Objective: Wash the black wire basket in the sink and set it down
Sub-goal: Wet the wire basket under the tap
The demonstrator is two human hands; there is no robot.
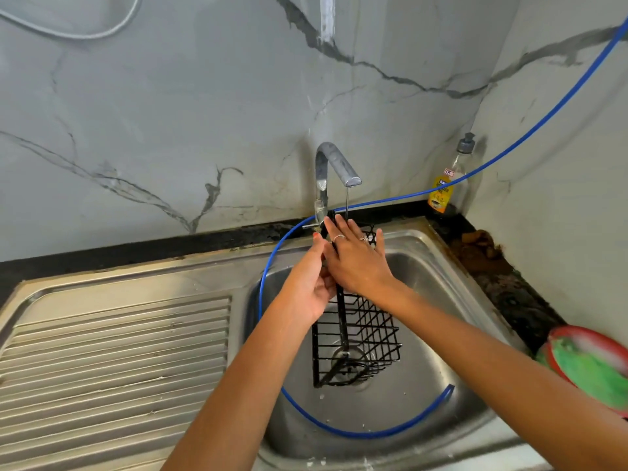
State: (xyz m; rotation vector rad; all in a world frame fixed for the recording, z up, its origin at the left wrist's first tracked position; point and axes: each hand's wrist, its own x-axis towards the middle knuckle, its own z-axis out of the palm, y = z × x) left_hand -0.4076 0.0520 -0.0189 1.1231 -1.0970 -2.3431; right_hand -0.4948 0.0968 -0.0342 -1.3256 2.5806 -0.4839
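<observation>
- Right hand: fingers straight and spread, laid flat against the upper part of the black wire basket, under the thin stream from the tap.
- Left hand: fingers curled round the basket's upright bar, supporting it from the left.
- Black wire basket: held tilted over the sink, its low end just above the drain; whether it touched the bowl could not be told.
- Blue hose: looped round the bowl, running far right up the wall.
- Soap bottle: far right corner.
- Green scrubber in red dish: near right.
- Risk, judged: wet wire might slip through the single grip; the basket could snag the hose loop.
</observation>
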